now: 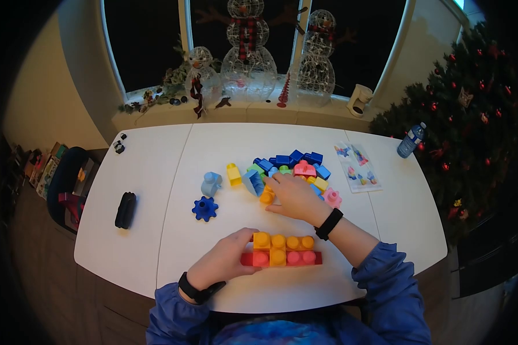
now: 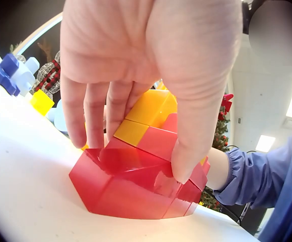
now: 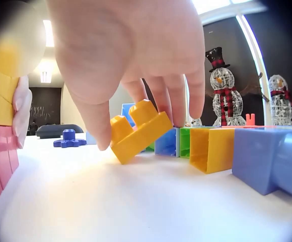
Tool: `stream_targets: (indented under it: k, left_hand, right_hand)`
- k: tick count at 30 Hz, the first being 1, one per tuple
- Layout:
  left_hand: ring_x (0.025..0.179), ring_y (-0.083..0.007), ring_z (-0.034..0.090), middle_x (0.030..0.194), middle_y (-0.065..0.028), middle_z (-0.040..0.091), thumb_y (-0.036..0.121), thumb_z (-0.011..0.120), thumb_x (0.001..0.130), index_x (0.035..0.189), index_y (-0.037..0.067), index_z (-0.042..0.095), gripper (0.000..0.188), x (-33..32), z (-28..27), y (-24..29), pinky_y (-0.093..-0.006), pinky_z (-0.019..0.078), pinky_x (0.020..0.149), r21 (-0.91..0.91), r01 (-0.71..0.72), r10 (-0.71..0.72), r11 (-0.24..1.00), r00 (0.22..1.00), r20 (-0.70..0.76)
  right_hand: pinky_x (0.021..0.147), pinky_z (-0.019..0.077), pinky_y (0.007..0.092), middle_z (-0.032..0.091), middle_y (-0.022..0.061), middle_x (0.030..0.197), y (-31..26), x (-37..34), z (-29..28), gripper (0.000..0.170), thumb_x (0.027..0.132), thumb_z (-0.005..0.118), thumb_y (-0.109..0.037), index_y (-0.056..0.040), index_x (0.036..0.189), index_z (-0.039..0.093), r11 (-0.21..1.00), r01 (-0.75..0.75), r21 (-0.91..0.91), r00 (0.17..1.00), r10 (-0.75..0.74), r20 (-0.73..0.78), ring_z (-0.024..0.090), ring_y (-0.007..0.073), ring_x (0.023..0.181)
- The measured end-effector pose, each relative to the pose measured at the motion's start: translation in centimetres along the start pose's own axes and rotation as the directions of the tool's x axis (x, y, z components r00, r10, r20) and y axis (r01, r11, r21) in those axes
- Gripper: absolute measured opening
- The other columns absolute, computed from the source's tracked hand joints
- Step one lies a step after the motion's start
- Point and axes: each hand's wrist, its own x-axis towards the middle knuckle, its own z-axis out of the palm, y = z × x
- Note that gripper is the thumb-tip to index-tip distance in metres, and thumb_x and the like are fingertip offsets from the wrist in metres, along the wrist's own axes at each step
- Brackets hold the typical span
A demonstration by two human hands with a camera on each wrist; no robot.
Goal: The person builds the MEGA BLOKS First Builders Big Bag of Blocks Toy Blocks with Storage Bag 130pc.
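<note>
My left hand [image 1: 224,256] holds the left end of a block built of toy bricks [image 1: 278,256], with orange and pink bricks on a red base. In the left wrist view the thumb presses the near side of the red base [image 2: 121,186], while the fingers reach round the far side. Farther out on the table, my right hand [image 1: 299,201] pinches an orange two-stud brick [image 3: 142,132] between thumb and fingers. That brick is tilted, one corner low over the table. Close beyond the fingers stand a light blue angled brick [image 1: 253,183] and a loose brick pile [image 1: 282,161].
Left of the pile are a yellow brick [image 1: 233,175], a light blue piece [image 1: 211,184] and a dark blue gear [image 1: 205,209]. A pink gear [image 1: 332,198] lies on the right. Farther out are a picture sheet [image 1: 358,167], a water bottle [image 1: 411,140] and a black case [image 1: 126,210].
</note>
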Motion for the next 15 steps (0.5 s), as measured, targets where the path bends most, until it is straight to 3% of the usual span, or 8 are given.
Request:
stream_targets:
  k: [6, 9, 12, 15]
  left_hand:
    - [0.109, -0.0412, 0.064, 0.117, -0.0208, 0.064, 0.020, 0.090, 0.073, 0.130, 0.002, 0.054, 0.069, 0.0, 0.2, -0.1, -0.0414, 0.0527, 0.094, 0.045, -0.022, 0.023, 0.999, 1.000, -0.016]
    - [0.110, -0.0413, 0.064, 0.118, -0.0211, 0.064, 0.020, 0.090, 0.073, 0.131, 0.002, 0.054, 0.071, 0.0, 0.1, -0.1, -0.0415, 0.0524, 0.095, 0.052, -0.005, 0.005, 0.999, 1.000, -0.002]
    - [0.110, -0.0415, 0.064, 0.118, -0.0215, 0.065, 0.021, 0.090, 0.072, 0.131, 0.001, 0.054, 0.072, -0.2, 0.0, -0.4, -0.0414, 0.0526, 0.095, 0.074, -0.005, 0.006, 0.997, 1.000, -0.019]
    - [0.109, -0.0419, 0.065, 0.117, -0.0215, 0.066, 0.021, 0.090, 0.072, 0.130, 0.001, 0.055, 0.071, -0.2, -0.3, -0.5, -0.0413, 0.0532, 0.094, 0.097, -0.002, 0.005, 0.995, 0.999, -0.035]
  right_hand:
    - [0.091, 0.0497, 0.0441, 0.062, 0.0124, 0.113, 0.5, 0.1, 1.1, 0.064, 0.078, 0.083, -0.031, -0.0057, 0.132, 0.059, 0.995, 0.047, -0.085, 0.995, -0.054, -0.080, 0.063, 0.0310, 0.105]
    - [0.094, 0.0499, 0.0420, 0.063, 0.0132, 0.120, 0.1, -0.8, -1.8, 0.066, 0.076, 0.083, -0.028, -0.0065, 0.133, 0.058, 0.990, -0.027, 0.141, 0.998, 0.034, -0.047, 0.063, 0.0305, 0.110]
    - [0.098, 0.0499, 0.0394, 0.063, 0.0143, 0.129, -0.7, -2.7, -5.5, 0.069, 0.075, 0.084, -0.024, -0.0068, 0.136, 0.057, 0.867, -0.036, 0.497, 0.995, 0.076, -0.060, 0.063, 0.0297, 0.115]
    - [0.100, 0.0496, 0.0367, 0.063, 0.0142, 0.131, -1.4, -5.2, -8.2, 0.072, 0.075, 0.084, -0.022, -0.0064, 0.138, 0.056, 0.842, -0.100, 0.530, 0.994, 0.056, 0.099, 0.062, 0.0278, 0.119]
